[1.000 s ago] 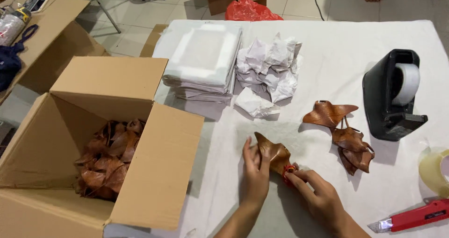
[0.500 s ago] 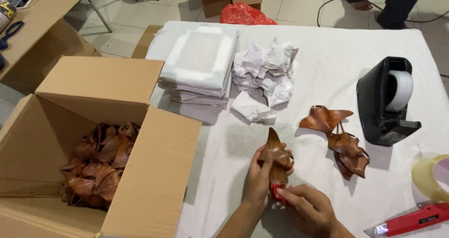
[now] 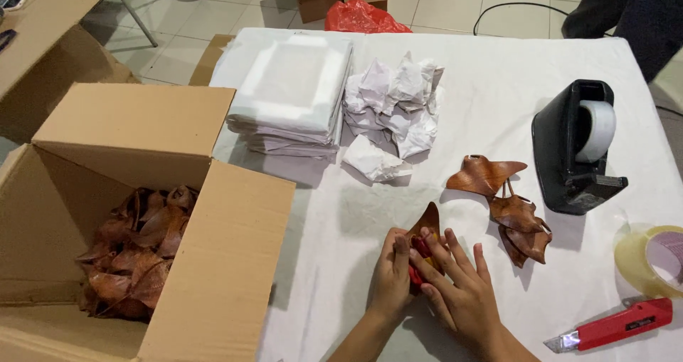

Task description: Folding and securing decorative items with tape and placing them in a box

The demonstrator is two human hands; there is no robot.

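Observation:
My left hand (image 3: 391, 276) and my right hand (image 3: 459, 284) press together around a brown leaf-shaped wooden piece (image 3: 428, 221) on the white tablecloth, near the table's front. A small red thing (image 3: 420, 252) shows between the fingers. Only the piece's pointed tip sticks up above my hands. To the right lie more brown leaf-shaped pieces (image 3: 509, 205) in a loose group. An open cardboard box (image 3: 142, 212) at the left holds several similar brown pieces (image 3: 135, 252).
A stack of folded white sheets (image 3: 292, 95) and crumpled white paper (image 3: 395, 109) lie at the back. A black tape dispenser (image 3: 576, 148) stands right, with a clear tape roll (image 3: 651, 259) and a red box cutter (image 3: 612, 325) near the front right corner.
My hands have closed in over the brown piece and pressed it lower toward the cloth; the view has shifted slightly left.

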